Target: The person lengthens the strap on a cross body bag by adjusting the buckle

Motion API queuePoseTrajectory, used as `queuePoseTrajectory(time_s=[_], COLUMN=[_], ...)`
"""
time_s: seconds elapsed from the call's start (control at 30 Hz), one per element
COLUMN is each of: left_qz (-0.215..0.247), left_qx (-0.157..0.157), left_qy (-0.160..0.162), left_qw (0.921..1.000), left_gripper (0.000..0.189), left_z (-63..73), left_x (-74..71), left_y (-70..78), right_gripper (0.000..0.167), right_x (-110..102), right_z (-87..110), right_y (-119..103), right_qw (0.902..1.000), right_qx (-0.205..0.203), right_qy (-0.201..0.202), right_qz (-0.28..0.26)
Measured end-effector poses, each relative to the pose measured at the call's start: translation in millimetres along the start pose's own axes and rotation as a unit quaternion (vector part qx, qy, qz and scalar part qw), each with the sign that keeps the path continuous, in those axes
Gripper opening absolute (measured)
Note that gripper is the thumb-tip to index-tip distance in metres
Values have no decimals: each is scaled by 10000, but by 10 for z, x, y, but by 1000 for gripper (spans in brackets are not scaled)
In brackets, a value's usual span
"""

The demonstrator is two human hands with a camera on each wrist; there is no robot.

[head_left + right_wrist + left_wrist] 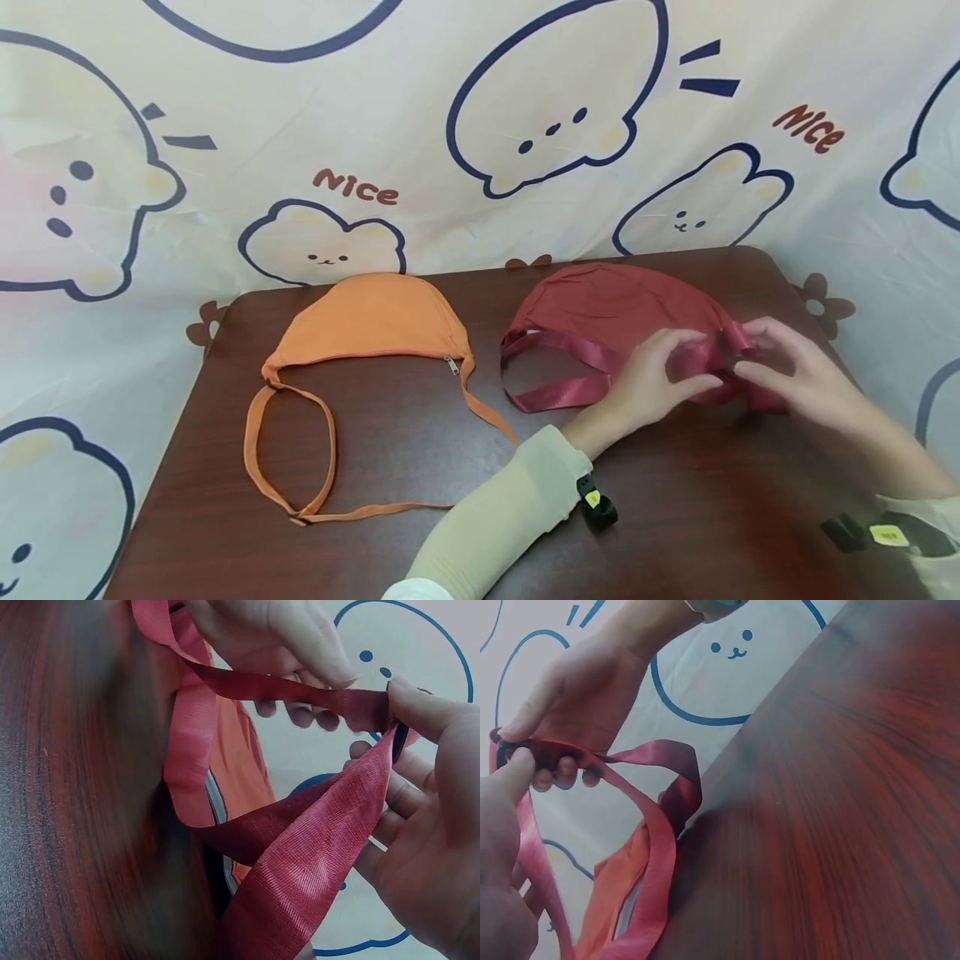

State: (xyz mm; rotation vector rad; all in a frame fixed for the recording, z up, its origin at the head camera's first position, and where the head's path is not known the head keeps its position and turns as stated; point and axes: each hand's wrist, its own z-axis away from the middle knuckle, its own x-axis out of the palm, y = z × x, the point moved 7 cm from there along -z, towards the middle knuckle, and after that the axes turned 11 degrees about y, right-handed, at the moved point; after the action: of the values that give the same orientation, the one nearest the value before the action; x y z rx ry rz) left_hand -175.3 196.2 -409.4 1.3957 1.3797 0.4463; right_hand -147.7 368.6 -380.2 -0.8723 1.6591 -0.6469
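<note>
A red waist bag (615, 300) lies on the right part of the table, its shiny red strap (300, 877) looped up between both hands. My right hand (813, 379) pinches this strap at a dark slider buckle (401, 741), thumb on top. Close beside it, my left hand (648, 375) holds a length of the same strap between thumb and fingers. In the left wrist view, the left hand (499, 840) is partly cut off by the frame edge, and the right hand (592, 697) is behind the strap. Part of the bag's front is hidden by the hands.
An orange waist bag (375, 321) lies to the left, its thin strap (255, 442) looped toward the front and passing under my left forearm. The brown table (390, 433) meets a cartoon-printed cloth (420, 108) behind and at both sides.
</note>
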Motion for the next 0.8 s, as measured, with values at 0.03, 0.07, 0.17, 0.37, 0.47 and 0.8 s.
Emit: queuePoseTrajectory(time_s=[0.03,0.07,0.17,0.37,0.47,0.8], left_qz=[-45,-92,-295,-427,-420,-236], left_qx=[-34,-48,-74,41,110,310], left_qy=[-18,-24,-3,121,132,187], left_qw=[10000,9999,9995,9990,9990,9991], left_gripper=[55,57,56,50,49,44], left_z=[4,6,12,7,-1,2], left_x=[2,3,-3,-26,-24,-30], left_y=[-10,-18,-37,-31,-25,36], right_gripper=[42,42,42,44,44,44], right_x=[-9,-19,-46,-70,-70,-48], right_z=[-3,-4,-5,6,11,17], right_y=[1,0,-18,-59,-68,-83], right_qw=[10000,10000,9998,9994,9994,9993], right_qx=[-7,-17,-100,-182,-124,-12], right_qy=[23,52,136,184,187,249], right_qz=[-38,-63,-130,-241,-282,-283])
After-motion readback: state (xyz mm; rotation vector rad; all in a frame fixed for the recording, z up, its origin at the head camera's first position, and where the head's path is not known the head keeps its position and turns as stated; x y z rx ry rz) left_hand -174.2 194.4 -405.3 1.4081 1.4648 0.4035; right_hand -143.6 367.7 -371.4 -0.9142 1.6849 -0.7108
